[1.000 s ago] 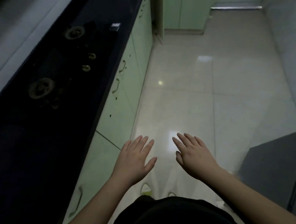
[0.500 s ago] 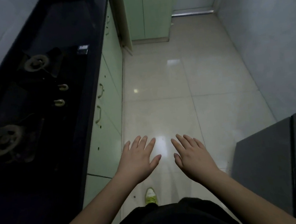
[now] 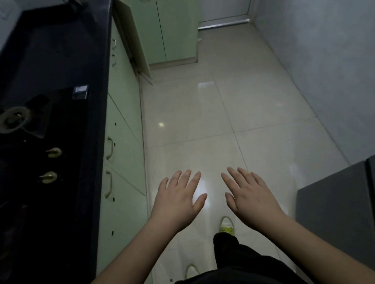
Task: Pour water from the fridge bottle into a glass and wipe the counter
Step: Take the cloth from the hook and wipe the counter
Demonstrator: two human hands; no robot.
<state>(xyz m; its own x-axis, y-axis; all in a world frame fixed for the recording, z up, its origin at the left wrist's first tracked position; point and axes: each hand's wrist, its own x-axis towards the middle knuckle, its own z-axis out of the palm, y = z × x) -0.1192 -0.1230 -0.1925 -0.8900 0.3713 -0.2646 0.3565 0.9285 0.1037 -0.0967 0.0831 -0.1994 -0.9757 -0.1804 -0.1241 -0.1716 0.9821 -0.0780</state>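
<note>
We see the dark, glossy counter (image 3: 63,53) running along the left wall above pale green cabinets; the grey fridge (image 3: 349,217) stands closed at lower right.

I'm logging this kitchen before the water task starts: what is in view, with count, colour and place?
counter: one, black, along the left
gas hob: one, black, on the counter, near left
burner: one plainly seen, grey
knobs: two, brass-coloured, at the hob's front
cabinets: pale green, under the counter and at the far end
open cabinet door: one, far end
floor: glossy beige tiles
fridge: grey, near right
shoes: two, white and yellow
left hand: open, empty
right hand: open, empty
</note>
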